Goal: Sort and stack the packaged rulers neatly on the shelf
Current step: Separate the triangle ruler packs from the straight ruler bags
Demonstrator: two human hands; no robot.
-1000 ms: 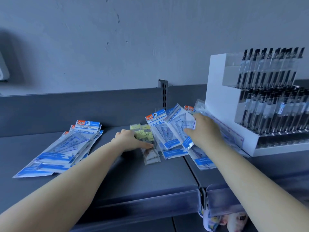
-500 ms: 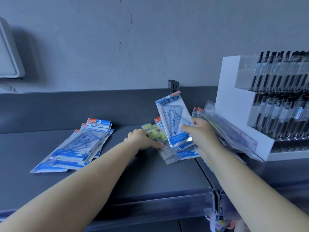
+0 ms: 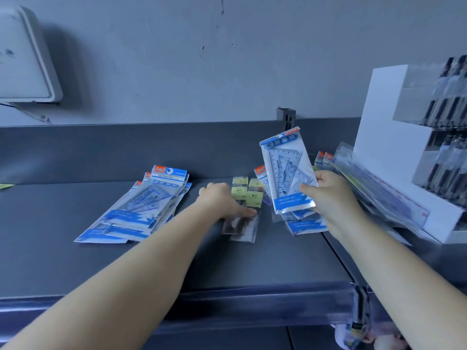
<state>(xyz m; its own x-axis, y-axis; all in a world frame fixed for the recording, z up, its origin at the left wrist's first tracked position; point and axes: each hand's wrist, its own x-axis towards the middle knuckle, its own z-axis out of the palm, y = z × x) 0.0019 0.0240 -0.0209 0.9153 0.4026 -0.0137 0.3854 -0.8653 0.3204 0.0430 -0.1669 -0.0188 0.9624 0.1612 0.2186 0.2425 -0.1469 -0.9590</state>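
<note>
The right hand (image 3: 328,198) pinches a clear blue-printed set-square packet (image 3: 286,170) upright, lifted off the loose pile (image 3: 303,223) beneath, likely for sorting. The left hand (image 3: 222,198) presses flat on narrow yellow-labelled ruler sleeves (image 3: 246,210), steadying them. A fanned stack of matching blue packets (image 3: 141,208) lies far left on the grey metal shelf (image 3: 252,269). A white tiered rack (image 3: 394,152) at the right holds black pens.

Blue-white ruler pkts (image 3: 141,208), grey shelf (image 3: 265,261)
</note>
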